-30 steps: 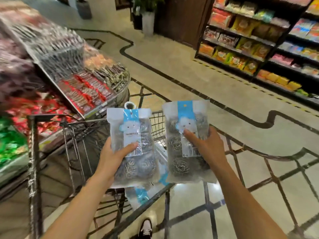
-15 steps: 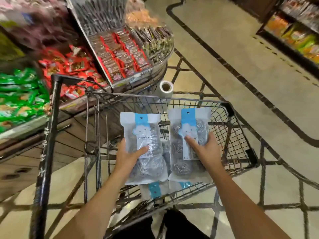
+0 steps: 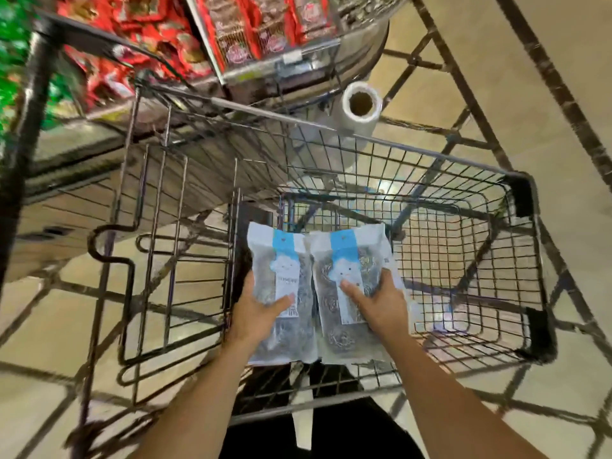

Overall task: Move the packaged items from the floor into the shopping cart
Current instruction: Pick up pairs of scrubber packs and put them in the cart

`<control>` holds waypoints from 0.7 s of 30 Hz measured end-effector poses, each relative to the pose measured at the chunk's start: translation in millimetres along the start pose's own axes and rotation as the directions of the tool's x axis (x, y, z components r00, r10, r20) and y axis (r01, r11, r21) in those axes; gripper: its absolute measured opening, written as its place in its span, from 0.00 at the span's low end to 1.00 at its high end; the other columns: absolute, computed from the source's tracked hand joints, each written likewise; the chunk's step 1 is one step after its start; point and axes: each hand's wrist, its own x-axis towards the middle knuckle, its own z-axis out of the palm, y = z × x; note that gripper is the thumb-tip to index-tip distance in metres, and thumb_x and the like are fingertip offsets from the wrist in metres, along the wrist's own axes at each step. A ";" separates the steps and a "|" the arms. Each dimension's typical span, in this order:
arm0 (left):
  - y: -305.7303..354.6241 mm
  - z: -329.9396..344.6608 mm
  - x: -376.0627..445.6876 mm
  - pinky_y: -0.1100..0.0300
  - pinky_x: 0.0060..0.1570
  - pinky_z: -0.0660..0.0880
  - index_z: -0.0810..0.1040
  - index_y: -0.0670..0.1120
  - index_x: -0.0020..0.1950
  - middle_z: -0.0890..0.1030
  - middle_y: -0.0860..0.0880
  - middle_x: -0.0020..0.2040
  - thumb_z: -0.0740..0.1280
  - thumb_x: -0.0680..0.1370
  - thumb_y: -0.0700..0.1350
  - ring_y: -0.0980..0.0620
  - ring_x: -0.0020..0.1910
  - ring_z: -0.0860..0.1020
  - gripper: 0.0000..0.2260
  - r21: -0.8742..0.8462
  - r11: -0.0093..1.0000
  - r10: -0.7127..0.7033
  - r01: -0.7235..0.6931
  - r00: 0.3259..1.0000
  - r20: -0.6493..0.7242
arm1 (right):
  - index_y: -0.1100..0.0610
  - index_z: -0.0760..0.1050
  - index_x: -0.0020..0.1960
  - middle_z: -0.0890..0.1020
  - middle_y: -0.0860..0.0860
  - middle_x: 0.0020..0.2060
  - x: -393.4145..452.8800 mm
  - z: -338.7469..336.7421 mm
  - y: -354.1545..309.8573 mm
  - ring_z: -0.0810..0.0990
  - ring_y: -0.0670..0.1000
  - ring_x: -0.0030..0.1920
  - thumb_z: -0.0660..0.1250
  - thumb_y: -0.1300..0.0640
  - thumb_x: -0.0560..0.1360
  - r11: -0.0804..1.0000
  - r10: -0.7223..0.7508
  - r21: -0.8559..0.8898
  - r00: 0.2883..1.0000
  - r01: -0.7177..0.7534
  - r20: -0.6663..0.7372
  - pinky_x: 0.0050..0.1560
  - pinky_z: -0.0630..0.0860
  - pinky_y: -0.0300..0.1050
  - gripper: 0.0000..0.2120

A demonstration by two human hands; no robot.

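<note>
Two clear packs of steel scourers with blue-and-white labels are held side by side inside the wire shopping cart (image 3: 463, 160), low near its bottom. My left hand (image 3: 256, 313) grips the left pack (image 3: 281, 260), thumb across its label. My right hand (image 3: 381, 304) grips the right pack (image 3: 351, 256) the same way. Both packs lie flat, tops pointing away from me. Whether they rest on the cart's bottom is hard to tell.
A roll of clear plastic bags (image 3: 359, 111) sits at the cart's far rim. A display stand with red snack packets (image 3: 251, 28) stands beyond the cart. The folded child seat frame (image 3: 159, 260) is at the left. Tiled floor (image 3: 530, 94) lies to the right.
Both hands have lowered the two packs from above the cart's rim down into the basket. My view has tilted downward over the cart.
</note>
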 end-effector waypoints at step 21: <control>29.1 7.9 -48.5 0.45 0.69 0.69 0.59 0.47 0.80 0.66 0.42 0.75 0.66 0.79 0.55 0.41 0.73 0.67 0.32 0.694 0.716 0.291 -0.074 0.936 -0.200 | 0.63 0.44 0.84 0.63 0.66 0.77 -8.6 14.1 -18.7 0.65 0.67 0.75 0.58 0.30 0.80 0.899 0.061 -0.431 0.996 -0.080 -0.059 0.69 0.70 0.63 0.49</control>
